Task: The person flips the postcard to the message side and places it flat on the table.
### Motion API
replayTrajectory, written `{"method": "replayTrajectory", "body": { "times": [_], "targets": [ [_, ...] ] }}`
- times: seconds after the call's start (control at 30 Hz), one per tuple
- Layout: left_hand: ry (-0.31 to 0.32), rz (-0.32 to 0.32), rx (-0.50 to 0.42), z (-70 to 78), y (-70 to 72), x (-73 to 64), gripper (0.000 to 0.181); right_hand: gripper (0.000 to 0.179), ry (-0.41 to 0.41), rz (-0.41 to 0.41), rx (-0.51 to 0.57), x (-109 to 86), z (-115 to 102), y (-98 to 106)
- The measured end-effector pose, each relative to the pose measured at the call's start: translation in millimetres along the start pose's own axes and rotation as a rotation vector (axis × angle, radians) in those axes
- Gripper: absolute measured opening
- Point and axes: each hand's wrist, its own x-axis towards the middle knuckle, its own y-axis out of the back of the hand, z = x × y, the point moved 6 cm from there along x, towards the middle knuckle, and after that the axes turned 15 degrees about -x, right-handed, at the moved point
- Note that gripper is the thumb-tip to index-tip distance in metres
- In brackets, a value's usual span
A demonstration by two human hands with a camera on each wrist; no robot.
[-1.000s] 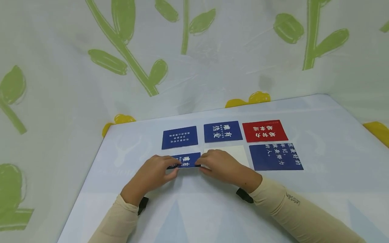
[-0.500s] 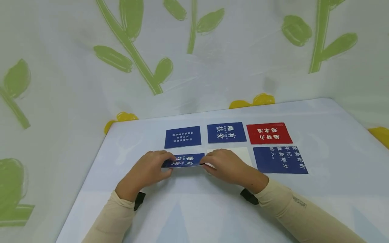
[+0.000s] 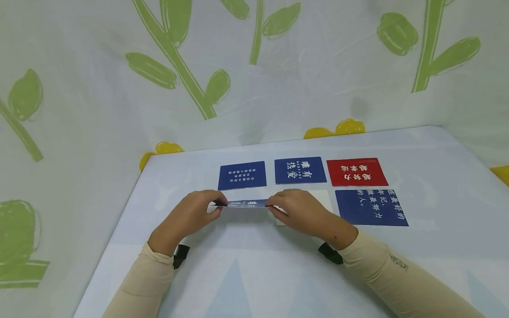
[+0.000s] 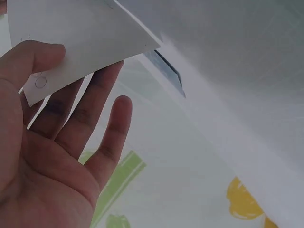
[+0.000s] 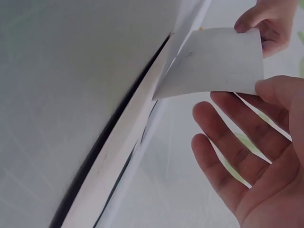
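Observation:
A blue card (image 3: 247, 203) with white characters is held up between both hands, seen almost edge-on in the head view. Its pale back shows in both wrist views, with small printed circles at one corner. My left hand (image 3: 191, 216) pinches the left end, thumb (image 4: 47, 57) on the pale side and fingers behind. At the other end, my right hand (image 3: 304, 216) pinches the card between thumb and fingers, its other fingers spread in the right wrist view. A cream card (image 3: 325, 201) lies on the table, partly hidden by the right hand.
On the white table (image 3: 246, 274) lie a blue card (image 3: 242, 175) at back left, another blue card (image 3: 300, 170) with large characters, a red card (image 3: 357, 172) and a larger blue card (image 3: 370, 207) at right. A leaf-printed cloth (image 3: 298, 88) stands behind.
The held card has risen and tilted, so its blue face has narrowed to a thin strip. My left hand has slid outward to the card's left end. The head view has shifted slightly.

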Motion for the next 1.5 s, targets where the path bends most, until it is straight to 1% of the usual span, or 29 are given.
{"method": "replayTrajectory", "body": {
  "times": [0.13,0.3,0.47,0.67,0.83,1.0,1.1,1.17,1.3,1.37,1.43,1.5],
  "targets": [
    [-0.031,0.018,-0.032,1.7,1.2,-0.3,0.015,0.022,-0.018,0.022,0.006,-1.0,1.4,2.7],
    [-0.054,0.077,-0.027,2.5,4.4,-1.5,0.017,0.022,-0.043,0.060,0.014,-0.5,2.8,6.8],
    [-0.062,0.128,-0.021,4.6,6.5,-3.6,0.017,0.023,-0.058,0.049,0.020,1.1,2.9,7.5],
    [-0.075,0.156,-0.077,6.6,10.3,-2.5,0.017,0.025,-0.084,0.045,0.019,1.0,5.2,8.0],
    [-0.039,0.157,-0.119,2.1,11.9,1.1,0.018,0.034,-0.098,0.029,0.015,1.5,6.3,10.1],
    [0.040,0.115,-0.227,-2.6,9.6,2.9,0.024,0.045,-0.117,-0.001,0.055,-0.3,6.2,10.0],
    [0.077,0.117,-0.277,-2.5,10.3,4.2,0.028,0.050,-0.136,0.005,0.080,0.0,7.5,10.8],
    [0.093,0.128,-0.282,-2.5,11.0,4.6,0.030,0.052,-0.147,0.001,0.095,0.7,8.0,10.4],
    [0.122,0.134,-0.262,-4.5,9.7,2.6,0.032,0.056,-0.166,-0.053,0.121,2.0,7.2,4.4],
    [0.131,0.134,-0.257,-6.4,8.6,1.3,0.032,0.059,-0.167,-0.073,0.109,1.8,6.1,1.4],
    [0.139,0.138,-0.256,-7.8,8.2,1.1,0.033,0.063,-0.156,-0.058,0.082,1.2,5.2,1.0],
    [0.150,0.139,-0.263,-8.7,8.3,2.0,0.033,0.065,-0.133,-0.015,0.038,0.7,4.3,3.3]
  ]
}}
